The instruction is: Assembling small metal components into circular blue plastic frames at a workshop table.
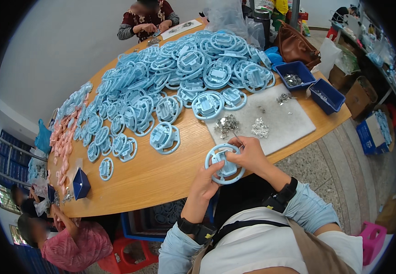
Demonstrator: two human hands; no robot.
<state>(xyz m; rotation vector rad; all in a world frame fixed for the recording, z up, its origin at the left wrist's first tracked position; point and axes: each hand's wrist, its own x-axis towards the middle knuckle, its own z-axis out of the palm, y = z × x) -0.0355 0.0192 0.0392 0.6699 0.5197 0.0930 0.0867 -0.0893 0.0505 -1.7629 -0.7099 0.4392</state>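
left hand point(205, 179): fingers closed on rim of light-blue toy steering wheel point(224, 163) | right hand point(251, 154): fingers closed on wheel's upper rim, pinching thin metal pin point(237, 137) | wheel: above counter point(161, 176) edge, near white mat point(280, 119) with metal clips point(227, 124) | behind: pile of blue wheels point(179, 77)

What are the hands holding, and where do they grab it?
A light blue plastic wheel: left hand grips its lower-left rim, right hand its upper-right rim and hub.

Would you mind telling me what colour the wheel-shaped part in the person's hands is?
The wheel-shaped part is light blue, like the pile on the table; the head view shows it clearly.
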